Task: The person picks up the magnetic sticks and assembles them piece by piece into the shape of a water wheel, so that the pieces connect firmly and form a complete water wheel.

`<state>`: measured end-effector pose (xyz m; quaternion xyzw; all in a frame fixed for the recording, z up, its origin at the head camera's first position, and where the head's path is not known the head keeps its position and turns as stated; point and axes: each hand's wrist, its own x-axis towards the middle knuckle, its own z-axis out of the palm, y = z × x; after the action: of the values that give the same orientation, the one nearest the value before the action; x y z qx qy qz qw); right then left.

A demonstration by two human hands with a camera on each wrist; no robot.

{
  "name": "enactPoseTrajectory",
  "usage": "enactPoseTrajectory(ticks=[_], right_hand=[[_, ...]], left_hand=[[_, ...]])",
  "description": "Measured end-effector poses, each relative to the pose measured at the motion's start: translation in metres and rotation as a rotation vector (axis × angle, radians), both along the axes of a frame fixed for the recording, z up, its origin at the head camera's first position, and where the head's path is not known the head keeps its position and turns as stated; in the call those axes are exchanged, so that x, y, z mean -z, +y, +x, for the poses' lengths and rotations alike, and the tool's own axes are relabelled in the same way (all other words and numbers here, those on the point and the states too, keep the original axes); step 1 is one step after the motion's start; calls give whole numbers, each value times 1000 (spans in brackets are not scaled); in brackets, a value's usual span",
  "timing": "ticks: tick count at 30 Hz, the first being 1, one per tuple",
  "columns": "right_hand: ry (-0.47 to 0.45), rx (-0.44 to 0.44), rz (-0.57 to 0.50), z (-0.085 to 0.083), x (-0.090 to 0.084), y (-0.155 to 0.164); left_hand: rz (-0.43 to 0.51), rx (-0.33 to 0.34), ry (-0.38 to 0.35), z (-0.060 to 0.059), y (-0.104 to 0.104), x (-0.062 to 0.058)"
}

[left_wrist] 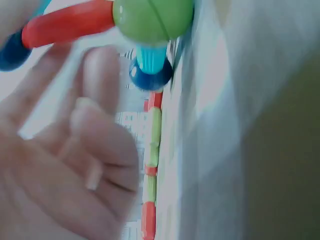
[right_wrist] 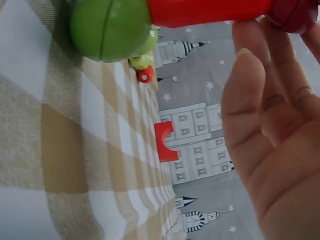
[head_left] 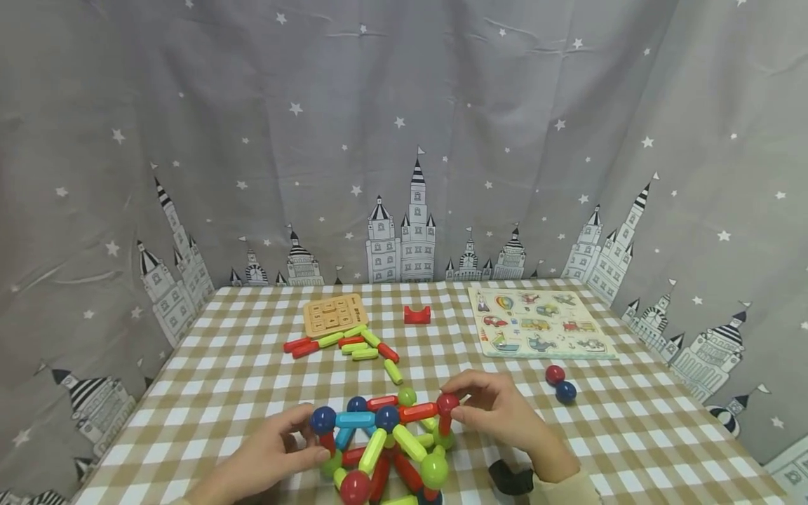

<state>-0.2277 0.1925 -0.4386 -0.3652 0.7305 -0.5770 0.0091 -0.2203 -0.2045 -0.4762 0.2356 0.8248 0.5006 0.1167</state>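
Two hands work at a rod-and-ball structure (head_left: 385, 449) standing at the near edge of the checked desk (head_left: 631, 435). The right hand (head_left: 499, 414) pinches the dark red ball (head_left: 447, 402) at the frame's top right corner; its grip closes on that ball. The left hand (head_left: 265, 456) rests loose-fingered against the blue ball (head_left: 322, 419) on the left side, holding nothing. To seat the ball well, I'd brace the left side firmly and press gently, so the joints don't shift.

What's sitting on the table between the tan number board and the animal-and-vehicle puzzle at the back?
A small red block with a notch on top lies between the tan board and the puzzle, apart from both, seen in the head view.
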Motion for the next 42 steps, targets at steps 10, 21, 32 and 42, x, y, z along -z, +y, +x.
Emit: enactPoseTrajectory(ticks=[10,21,32,42], right_hand=[[-15,-15,-56,-1,1,-6],[299,96,83,4,4,-30],[224,103,13,8,9,-34],[189,138,12,10,10,-38]], left_hand=[[106,-97,137,11,6,-7],[114,-80,126,12,5,-5],[96,-96,117,11,7,-4],[81,-106,126,8,8,-5]])
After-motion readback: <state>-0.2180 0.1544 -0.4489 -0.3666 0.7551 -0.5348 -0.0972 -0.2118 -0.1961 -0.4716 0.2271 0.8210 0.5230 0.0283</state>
